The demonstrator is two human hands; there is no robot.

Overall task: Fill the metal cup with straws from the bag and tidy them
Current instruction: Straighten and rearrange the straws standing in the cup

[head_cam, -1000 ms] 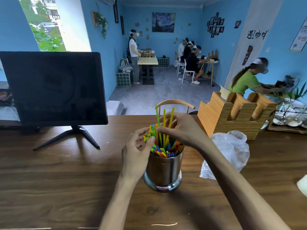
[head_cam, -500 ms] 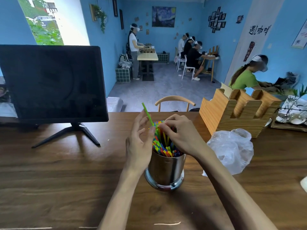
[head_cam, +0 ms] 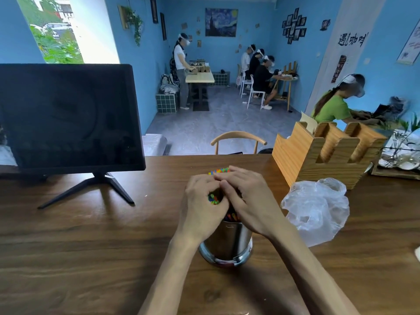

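A shiny metal cup (head_cam: 227, 244) stands on the wooden table near its middle, packed with coloured straws (head_cam: 219, 171). My left hand (head_cam: 202, 208) wraps round the straw bundle from the left, fingers curled over the tops. From the right, my right hand (head_cam: 250, 201) closes on the same bundle, with its fingers laid across the straw tips and its thumb on the near side. Only a few straw ends show between and beyond the fingers. The crumpled clear plastic bag (head_cam: 316, 210) lies just right of the cup.
A dark monitor (head_cam: 68, 117) on a stand fills the left back of the table (head_cam: 91, 246). A wooden holder (head_cam: 318, 153) sits at the back right, a tray with glassware (head_cam: 400, 160) beyond it. A chair (head_cam: 238, 138) and several people are further off.
The straws that stuck up above the bundle are down level with the rest. Both hands have closed in over the straw tops.
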